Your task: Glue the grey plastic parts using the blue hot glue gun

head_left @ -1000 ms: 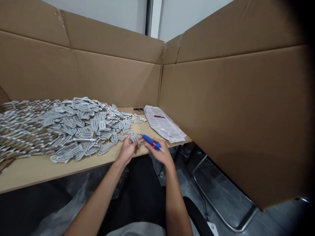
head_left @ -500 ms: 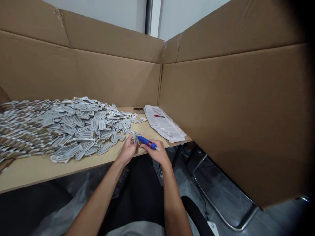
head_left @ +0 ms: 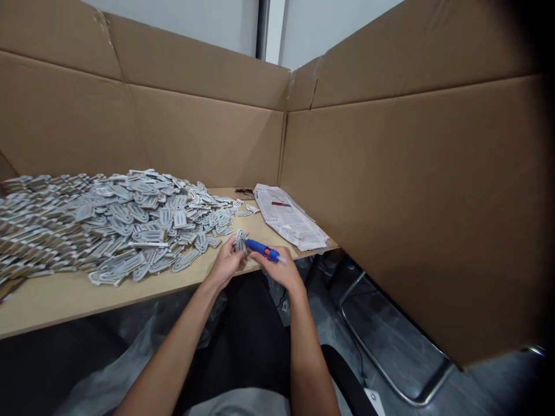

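Observation:
My left hand pinches a small grey-and-white piece with a pointed top, held above the table's front edge. In my right hand is a blue glue gun with a small red glow on its side and a translucent stick poking out of its rear. Its front end points left and meets or nearly meets the piece; contact is hard to tell. To the left spreads a large heap of similar pieces, flat and grey with pale rims.
Along the table, tightly stacked rows of pieces fill the far left. A newspaper with a red pen-like item lies at the right end. Cardboard walls stand behind and to the right. Below right is a metal chair frame.
The held piece has tilted more upright and shows more of its face. My right hand and the glue gun have shifted slightly to the right.

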{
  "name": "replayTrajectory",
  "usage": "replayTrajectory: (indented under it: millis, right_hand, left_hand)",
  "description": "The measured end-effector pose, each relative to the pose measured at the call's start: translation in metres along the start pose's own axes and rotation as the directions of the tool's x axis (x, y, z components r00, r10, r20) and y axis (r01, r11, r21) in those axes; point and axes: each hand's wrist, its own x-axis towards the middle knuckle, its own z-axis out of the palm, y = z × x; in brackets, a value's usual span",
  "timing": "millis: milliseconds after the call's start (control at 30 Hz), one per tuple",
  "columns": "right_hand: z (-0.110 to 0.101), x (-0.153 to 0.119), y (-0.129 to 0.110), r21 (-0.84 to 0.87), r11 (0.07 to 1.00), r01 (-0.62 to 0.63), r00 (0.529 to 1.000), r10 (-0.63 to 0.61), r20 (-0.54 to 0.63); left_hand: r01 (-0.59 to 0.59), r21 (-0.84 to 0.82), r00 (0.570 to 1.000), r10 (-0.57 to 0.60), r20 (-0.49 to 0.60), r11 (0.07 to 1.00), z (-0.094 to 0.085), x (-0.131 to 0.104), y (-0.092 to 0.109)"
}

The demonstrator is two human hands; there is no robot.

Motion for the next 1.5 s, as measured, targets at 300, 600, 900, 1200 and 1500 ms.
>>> replayTrajectory:
  millis: [300, 600, 900, 1200, 1500]
  right_hand:
    - [-0.0016, -0.001, 0.0017, 0.0, 1.0, -0.023, 1.0, 0.023, -0.018]
    - [-0.0024, -0.0009, 0.0006, -0.004, 1.0, -0.024, 1.0, 0.024, -0.01]
    - [-0.0013, -0.0013, -0.0006, -0.03, 1.0, -0.011, 1.0, 0.01, -0.023]
    - [0.0005, -0.0011, 0.0004, -0.061, 0.998, 0.007, 1.0, -0.008, -0.028]
    - [-0.0003, -0.0013, -0.0017, -0.145, 0.988, 0.053, 0.998, -0.048, 0.042]
  left_hand:
    - [0.072, -0.012, 0.997, -0.072, 0.01, 0.997, 0.0025, -0.002, 0.0069]
    - [0.096, -0.011, 0.995, -0.095, 0.027, 0.995, 0.0015, -0.0009, 0.0051]
    - [0.094, -0.055, 0.995, -0.093, 0.021, 0.994, 0.0026, -0.0026, 0.0069]
    - [0.116, -0.04, 0.993, -0.116, 0.001, 0.992, 0.002, -0.0017, 0.0056]
    - [0.092, 0.009, 0.995, -0.092, 0.023, 0.996, 0.0009, -0.0018, 0.0059]
